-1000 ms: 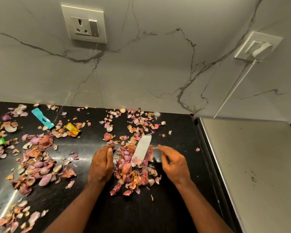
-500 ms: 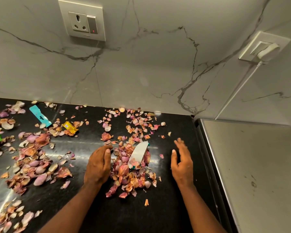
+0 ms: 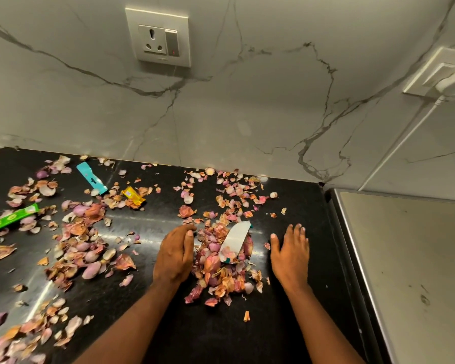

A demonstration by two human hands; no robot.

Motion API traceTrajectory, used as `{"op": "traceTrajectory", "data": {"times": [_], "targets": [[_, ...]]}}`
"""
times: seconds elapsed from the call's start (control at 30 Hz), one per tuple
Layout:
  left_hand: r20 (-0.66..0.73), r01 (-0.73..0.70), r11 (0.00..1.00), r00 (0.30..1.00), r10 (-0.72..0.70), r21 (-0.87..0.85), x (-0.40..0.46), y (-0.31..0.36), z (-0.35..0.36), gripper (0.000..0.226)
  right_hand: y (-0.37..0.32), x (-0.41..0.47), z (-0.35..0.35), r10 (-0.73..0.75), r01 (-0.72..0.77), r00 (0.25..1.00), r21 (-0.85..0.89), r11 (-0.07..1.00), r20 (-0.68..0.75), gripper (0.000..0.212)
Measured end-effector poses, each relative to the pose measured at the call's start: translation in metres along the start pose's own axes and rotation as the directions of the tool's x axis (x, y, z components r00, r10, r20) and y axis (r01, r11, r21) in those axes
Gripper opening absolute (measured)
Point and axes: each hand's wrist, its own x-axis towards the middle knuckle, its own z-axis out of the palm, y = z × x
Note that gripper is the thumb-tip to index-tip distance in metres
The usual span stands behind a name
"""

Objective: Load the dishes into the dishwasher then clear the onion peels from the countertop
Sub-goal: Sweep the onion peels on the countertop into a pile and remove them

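Pink and brown onion peels lie scattered over the black countertop (image 3: 168,324). A gathered heap of peels (image 3: 221,269) sits between my hands, with a white wrapper strip (image 3: 235,241) lying on top. My left hand (image 3: 175,254) stands on its edge against the heap's left side, fingers together and slightly bent. My right hand (image 3: 289,254) lies flat on the counter to the right of the heap, fingers straight and spread, a small gap away from the peels. More loose peels (image 3: 79,245) cover the left part of the counter, and others (image 3: 234,193) lie near the wall.
A teal wrapper (image 3: 91,177), a yellow wrapper (image 3: 133,195) and a green wrapper (image 3: 9,219) lie among the peels on the left. A steel appliance top (image 3: 410,271) borders the counter on the right. The marble wall holds a socket (image 3: 158,38) and a plugged-in cord (image 3: 447,82).
My right hand has pulled away from the heap to the right and flattened out on the counter. My left hand stays against the heap's left side.
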Motion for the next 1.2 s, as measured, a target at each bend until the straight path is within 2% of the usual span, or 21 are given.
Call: {"op": "traceTrajectory", "data": {"times": [0.03,0.07,0.13,0.17,0.2,0.23,0.27,0.33,0.4,0.47,0.53,0.6,0.67,0.8,0.9,1.0,1.1,1.13,1.2], "targets": [[0.002,-0.001,1.0,1.0,0.001,0.003,0.0,0.0,0.0,0.041,-0.007,0.002,0.003,-0.016,0.025,0.998,-0.122,0.992,0.068,0.075],[0.002,-0.001,1.0,1.0,0.001,0.002,0.0,0.0,0.0,0.041,-0.014,0.003,0.006,-0.089,0.108,0.987,-0.146,0.983,0.135,0.075],[-0.006,-0.004,1.0,1.0,0.004,-0.005,0.0,-0.001,-0.001,0.038,-0.029,-0.001,0.008,-0.292,0.287,0.925,0.058,0.956,0.241,0.066],[-0.009,-0.006,1.0,1.0,0.006,-0.011,0.0,-0.001,-0.001,0.038,-0.034,-0.004,0.005,-0.354,0.303,0.905,0.227,0.926,0.236,0.06],[-0.011,-0.006,1.0,1.0,0.006,-0.017,0.0,-0.001,-0.001,0.037,-0.037,-0.006,0.002,-0.361,0.271,0.913,0.379,0.885,0.192,0.054],[-0.011,-0.005,1.0,1.0,0.005,-0.02,0.0,0.001,-0.001,0.037,-0.037,-0.003,-0.001,-0.303,0.217,0.946,0.471,0.855,0.115,0.05],[-0.012,-0.002,1.0,1.0,0.001,-0.019,0.0,0.001,-0.001,0.036,-0.037,0.005,-0.003,-0.199,0.158,0.979,0.486,0.86,0.033,0.05],[-0.012,0.001,1.0,1.0,-0.001,-0.017,0.0,0.003,-0.002,0.035,-0.035,0.033,-0.007,-0.006,0.023,0.999,0.381,0.924,-0.045,0.058],[-0.008,0.006,1.0,1.0,-0.007,-0.013,0.0,0.004,-0.003,0.034,-0.033,0.065,-0.012,0.082,-0.093,0.995,0.308,0.947,0.05,0.067],[-0.007,0.003,1.0,1.0,-0.004,-0.016,0.0,0.004,-0.003,0.032,-0.033,0.084,-0.01,0.032,-0.071,0.986,0.236,0.969,0.165,0.068],[-0.006,0.003,1.0,1.0,-0.003,-0.013,-0.001,0.003,-0.003,0.031,-0.039,0.082,-0.005,-0.129,0.093,0.967,0.168,0.981,0.221,0.061],[0.0,0.004,1.0,1.0,-0.004,-0.004,0.0,0.002,-0.002,0.03,-0.048,0.064,0.0,-0.285,0.222,0.924,0.247,0.943,0.257,0.054],[-0.001,0.003,1.0,1.0,-0.003,-0.003,0.001,0.001,-0.002,0.029,-0.055,0.041,0.0,-0.365,0.25,0.895,0.39,0.886,0.257,0.047],[-0.015,-0.016,1.0,1.0,0.016,-0.024,0.001,0.0,-0.001,0.029,-0.055,0.006,-0.006,-0.334,0.126,0.923,0.667,0.734,0.194,0.031],[-0.022,-0.007,1.0,1.0,0.007,-0.022,0.001,0.001,-0.001,0.03,-0.054,0.005,-0.014,-0.191,0.072,0.979,0.769,0.635,0.065,0.025],[-0.021,-0.006,1.0,1.0,0.006,-0.012,0.001,0.002,0.0,0.029,-0.049,0.038,-0.017,-0.032,0.047,0.999,0.689,0.724,-0.034,0.034],[-0.024,-0.002,1.0,1.0,0.001,-0.006,0.002,0.002,0.0,0.029,-0.059,0.08,-0.019,0.026,-0.095,0.99,0.512,0.854,0.14,0.061],[-0.025,0.003,1.0,1.0,-0.003,-0.007,0.002,0.002,0.0,0.029,-0.065,0.092,-0.019,0.01,-0.107,0.978,0.462,0.88,0.208,0.065],[-0.023,0.006,1.0,1.0,-0.006,-0.006,0.002,0.003,-0.001,0.029,-0.075,0.107,-0.013,-0.056,-0.083,0.954,0.44,0.894,0.295,0.061]]}}
